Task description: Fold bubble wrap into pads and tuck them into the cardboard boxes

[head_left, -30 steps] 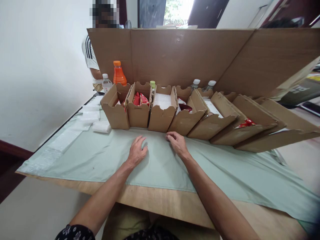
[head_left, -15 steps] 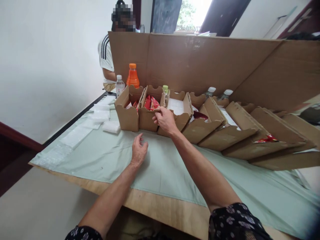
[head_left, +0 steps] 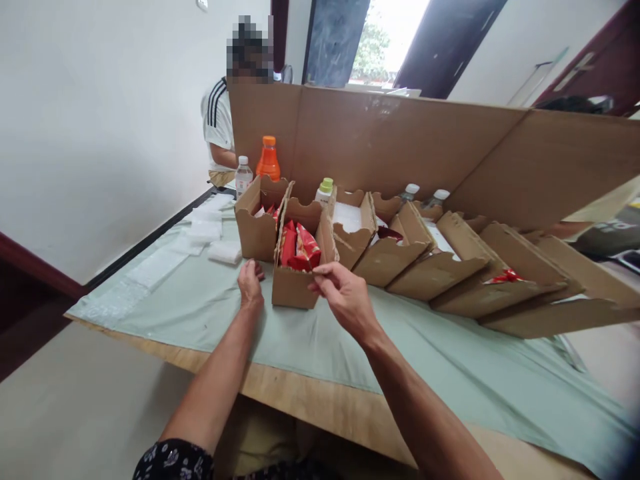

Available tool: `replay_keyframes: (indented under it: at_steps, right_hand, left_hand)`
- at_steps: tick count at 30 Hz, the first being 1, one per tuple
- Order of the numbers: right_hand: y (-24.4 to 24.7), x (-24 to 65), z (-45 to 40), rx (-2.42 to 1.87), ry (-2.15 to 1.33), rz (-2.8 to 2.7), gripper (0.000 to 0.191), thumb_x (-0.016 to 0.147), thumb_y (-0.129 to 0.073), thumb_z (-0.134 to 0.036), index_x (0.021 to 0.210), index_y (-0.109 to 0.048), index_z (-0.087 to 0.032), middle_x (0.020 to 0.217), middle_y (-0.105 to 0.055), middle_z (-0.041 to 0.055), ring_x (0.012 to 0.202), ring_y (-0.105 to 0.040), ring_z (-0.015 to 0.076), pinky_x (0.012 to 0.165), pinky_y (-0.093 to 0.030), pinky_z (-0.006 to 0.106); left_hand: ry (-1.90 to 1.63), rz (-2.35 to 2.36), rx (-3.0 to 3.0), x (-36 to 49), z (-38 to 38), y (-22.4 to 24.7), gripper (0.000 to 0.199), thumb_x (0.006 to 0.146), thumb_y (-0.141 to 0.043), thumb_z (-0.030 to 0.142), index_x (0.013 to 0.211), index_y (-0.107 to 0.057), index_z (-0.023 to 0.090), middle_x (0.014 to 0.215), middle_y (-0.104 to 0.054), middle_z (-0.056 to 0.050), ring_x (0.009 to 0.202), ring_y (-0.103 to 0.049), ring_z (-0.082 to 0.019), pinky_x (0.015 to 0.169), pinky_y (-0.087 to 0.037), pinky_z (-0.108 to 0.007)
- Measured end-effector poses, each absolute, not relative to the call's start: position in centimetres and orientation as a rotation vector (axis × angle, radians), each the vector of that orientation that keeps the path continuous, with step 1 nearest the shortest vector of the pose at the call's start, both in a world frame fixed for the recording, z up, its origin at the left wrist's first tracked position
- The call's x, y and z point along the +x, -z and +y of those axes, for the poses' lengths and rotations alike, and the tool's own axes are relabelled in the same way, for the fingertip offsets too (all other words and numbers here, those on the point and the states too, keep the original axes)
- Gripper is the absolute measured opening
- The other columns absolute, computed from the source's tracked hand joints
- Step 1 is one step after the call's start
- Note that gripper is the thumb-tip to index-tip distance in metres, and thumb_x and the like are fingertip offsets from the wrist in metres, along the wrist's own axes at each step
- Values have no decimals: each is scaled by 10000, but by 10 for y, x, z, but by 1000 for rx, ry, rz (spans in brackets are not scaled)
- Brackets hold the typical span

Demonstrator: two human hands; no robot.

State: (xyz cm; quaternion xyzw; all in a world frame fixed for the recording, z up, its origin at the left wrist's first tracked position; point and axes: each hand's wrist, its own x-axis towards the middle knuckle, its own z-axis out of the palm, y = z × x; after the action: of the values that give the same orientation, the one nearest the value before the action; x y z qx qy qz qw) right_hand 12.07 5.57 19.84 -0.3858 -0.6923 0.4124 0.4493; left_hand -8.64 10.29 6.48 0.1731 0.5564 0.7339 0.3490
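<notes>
Cloth (head_left: 195, 317) on wooden table (head_left: 325, 400), cardboard partition (head_left: 380, 143), white wall (head_left: 100, 100), right fingers (head_left: 327, 270) pinching box (head_left: 291, 288), left fingers (head_left: 257, 269) curled, grip unclear

Seven cardboard boxes (head_left: 257, 237). Two red packets (head_left: 306, 250) in nearest box; contents elsewhere too hidden to count. Five bottles: three white-capped bottles (head_left: 244, 177), one orange bottle (head_left: 269, 164), one green-capped bottle (head_left: 324, 195). Two bare hands: one left hand (head_left: 251, 285), one right hand (head_left: 346, 297). One cardboard panel (head_left: 390, 147). One green cloth (head_left: 200, 310). One table (head_left: 320, 403). One co-worker (head_left: 220, 127). Several plastic sheets (head_left: 160, 267), overlapping, exact number unclear.
</notes>
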Motion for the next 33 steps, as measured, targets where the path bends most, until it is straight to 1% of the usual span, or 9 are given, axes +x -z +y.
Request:
replay_keyframes:
  at_steps: [3,7,11,16,18,21,27,30,33]
  right_hand:
    - [-195,160,16,-985,-1024,-1677,179,874,-704,-426,889,-706,-247,734,-749,30,670,-746,220,614,-610,330]
    - [-200,229,-13,-1014,-939,-1543,133,836,-754,-370,876,-742,-244,707,-739,24,620,-722,205,598,-615,330]
    - [-195,292,-26,-1105,-676,-1326,189,829,-764,-326,1005,-767,-257,726,-733,18,604,-694,181,566,-580,298]
    - [-147,334,-56,-1159,-749,-1250,523,857,-769,-441,1346,-662,-290,1123,-783,95,989,-754,256,718,-614,331]
    - [-120,334,-69,-1204,-851,-1388,516,856,-763,-505,1302,-681,-259,1162,-773,112,1052,-742,283,784,-620,352]
    - [-92,324,-75,-1337,-874,-1566,449,834,-758,-579,1116,-706,-234,1064,-776,105,988,-740,293,802,-618,378]
    - [-94,320,-13,-1471,-705,-1505,445,799,-713,-600,1028,-620,-230,966,-736,82,796,-707,247,665,-584,357]
    - [-99,326,25,-1532,-647,-1466,448,714,-701,-575,982,-596,-231,932,-736,87,773,-705,263,662,-572,381]
    - [-94,329,34,-1660,-634,-1473,465,677,-629,-604,946,-609,-226,932,-755,122,800,-722,305,679,-565,419]
  left_hand:
    - [-1892,1420,450,-89,99,-72,473,840,-548,599,1022,-635,170,964,-701,-86,884,-707,-187,712,-518,-267]
    - [-1833,1420,531,-79,90,-81,474,884,-521,591,1016,-671,161,1053,-735,-125,989,-719,-212,756,-523,-286]
    - [-1731,1395,707,-54,65,-90,447,879,-575,563,1012,-717,161,1141,-750,-132,1101,-700,-250,840,-531,-322]
    - [-1547,1316,957,-22,10,-86,460,874,-624,593,979,-761,167,1098,-769,-103,1101,-677,-282,910,-527,-361]
    - [-1482,1294,1056,-13,-8,-80,427,897,-628,593,930,-750,185,1045,-768,-77,1047,-666,-267,915,-521,-353]
    - [-1496,1267,1032,2,-18,-74,448,953,-568,615,948,-737,200,1037,-760,-61,1031,-653,-253,953,-515,-355]
    - [-1551,1197,1038,42,16,-87,506,1008,-481,548,1310,-683,195,1436,-674,-85,1405,-551,-268,1236,-380,-403]
    - [-1371,1300,1282,51,36,-94,491,1014,-458,431,1394,-643,182,1431,-685,-100,1356,-609,-265,1189,-453,-414]
    - [-1292,1458,1368,36,44,-97,496,957,-566,369,1399,-642,157,1407,-693,-141,1299,-652,-293,1126,-513,-435]
